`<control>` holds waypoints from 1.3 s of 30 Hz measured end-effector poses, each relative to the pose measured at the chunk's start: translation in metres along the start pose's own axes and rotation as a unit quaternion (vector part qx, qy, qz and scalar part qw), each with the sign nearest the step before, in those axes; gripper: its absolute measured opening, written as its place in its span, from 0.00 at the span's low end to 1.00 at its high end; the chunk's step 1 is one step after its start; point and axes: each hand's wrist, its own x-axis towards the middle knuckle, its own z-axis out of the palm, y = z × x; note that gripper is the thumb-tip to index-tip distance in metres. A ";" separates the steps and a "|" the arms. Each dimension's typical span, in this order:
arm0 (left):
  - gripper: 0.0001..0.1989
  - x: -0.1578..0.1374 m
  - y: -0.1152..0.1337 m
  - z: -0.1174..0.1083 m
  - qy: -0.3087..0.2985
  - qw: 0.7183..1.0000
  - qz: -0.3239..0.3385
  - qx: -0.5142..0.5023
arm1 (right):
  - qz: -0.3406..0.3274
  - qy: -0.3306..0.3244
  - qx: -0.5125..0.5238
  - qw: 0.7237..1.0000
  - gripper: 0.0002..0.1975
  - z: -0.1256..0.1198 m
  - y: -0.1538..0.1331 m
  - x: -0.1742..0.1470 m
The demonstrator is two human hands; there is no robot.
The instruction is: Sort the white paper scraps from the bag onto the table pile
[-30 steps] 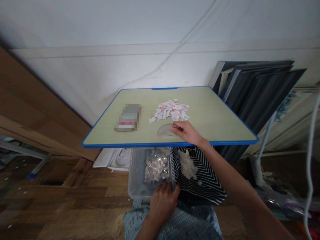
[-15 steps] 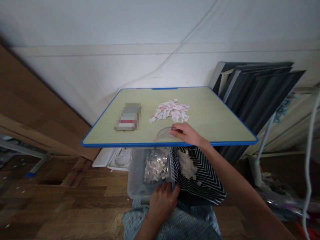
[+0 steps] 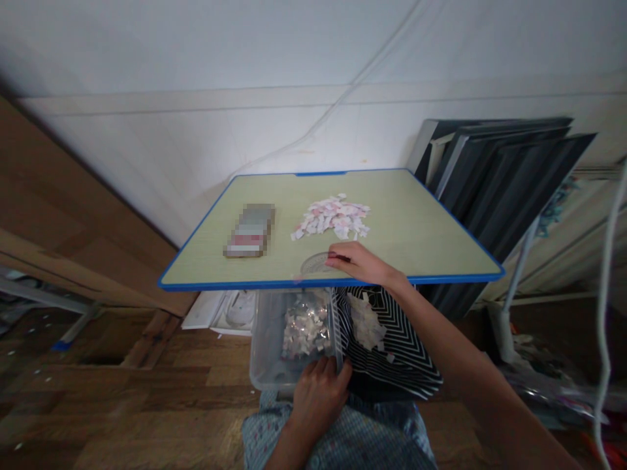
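Note:
My right hand point(image 3: 360, 262) is closed at the front of the low table point(image 3: 416, 251), gripping a dark red, handle-like piece. A flat, round, see-through patterned object point(image 3: 315, 262) extends left from those fingers; its exact kind is unclear. Just behind lies a loose pile of small white and pink paper-like pieces point(image 3: 334, 217). My left hand point(image 3: 321, 391) rests low in my lap, fingers curled at the near rim of a clear plastic bin point(image 3: 267, 356). Inside the bin are similar small pieces point(image 3: 307, 326), under a shiny clear film.
A blurred-out phone-like slab point(image 3: 249, 230) lies on the table's left. Right of the bin, a black-and-white striped cloth or bag point(image 3: 406, 346) holds more pale pieces point(image 3: 365, 323). Dark panels point(image 3: 509, 163) lean at the right, cardboard point(image 3: 68, 196) at the left.
My right hand has shifted slightly left along the table's front edge, and the round see-through object has moved with it. My left hand stays at the bin's rim.

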 end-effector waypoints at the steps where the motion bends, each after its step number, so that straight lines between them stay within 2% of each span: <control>1: 0.18 0.000 0.000 0.000 0.001 1.000 0.001 -0.001 | -0.003 -0.004 0.002 1.000 0.14 0.000 0.000 0.000; 4: 0.19 0.000 -0.001 0.001 0.004 1.000 0.007 -0.007 | -0.007 -0.012 0.007 1.000 0.14 -0.001 -0.001 0.000; 9: 0.20 0.001 -0.001 0.000 -0.003 1.000 0.007 -0.006 | 0.018 0.010 -0.005 1.000 0.15 0.004 0.000 0.008; 18: 0.19 0.001 -0.001 0.000 0.006 1.000 0.004 0.000 | -0.015 -0.023 0.030 0.999 0.15 0.009 -0.007 0.014; 22: 0.18 0.001 0.000 0.002 0.018 1.000 0.005 0.000 | -0.012 -0.008 0.027 1.000 0.15 0.009 -0.006 0.012; 27: 0.17 0.000 0.000 0.002 0.017 1.000 0.006 -0.005 | 0.005 0.043 0.010 0.999 0.15 0.007 -0.007 0.011; 31: 0.18 0.000 0.000 -0.001 0.009 1.000 0.004 -0.009 | 0.050 0.123 -0.034 0.991 0.16 -0.016 0.004 -0.004; 36: 0.19 0.000 0.001 -0.002 -0.006 1.000 -0.002 -0.012 | 0.153 0.250 -0.144 0.945 0.14 -0.055 0.042 -0.041; 39: 0.21 0.001 0.001 -0.003 -0.010 1.000 -0.002 -0.013 | 0.194 0.287 -0.175 0.921 0.13 -0.063 0.055 -0.055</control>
